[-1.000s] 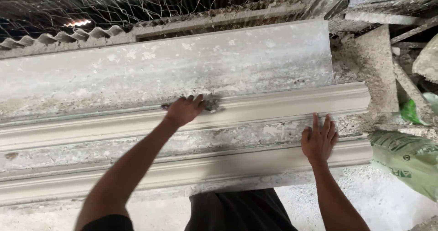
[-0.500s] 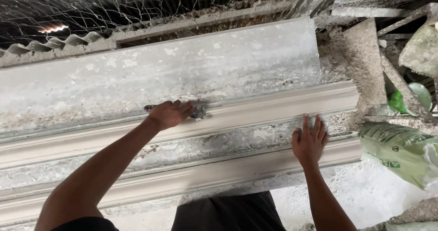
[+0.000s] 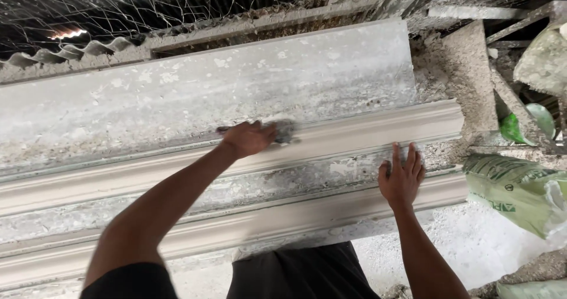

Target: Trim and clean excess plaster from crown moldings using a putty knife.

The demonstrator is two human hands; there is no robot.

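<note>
A long grey plaster moulding [image 3: 354,133] with ridges and a wide flat back runs across the view on a workbench. My left hand [image 3: 248,138] reaches over its upper ridge and grips a small grey rubbing pad [image 3: 285,132], which is blurred and pressed against the moulding. My right hand [image 3: 403,175] lies flat with spread fingers on the rough strip between the upper and lower ridges, near the moulding's right end.
Wire mesh [image 3: 177,3] and a corrugated sheet [image 3: 71,51] stand behind the moulding. A rough concrete post [image 3: 466,74] rises at the right end. Green sacks [image 3: 514,192] lie at the right. The floor below is dusted white.
My left hand has slid along the upper ridge with the pad, moving rightward on the moulding. My right hand stays flat in the same spot. The view shifted slightly.
</note>
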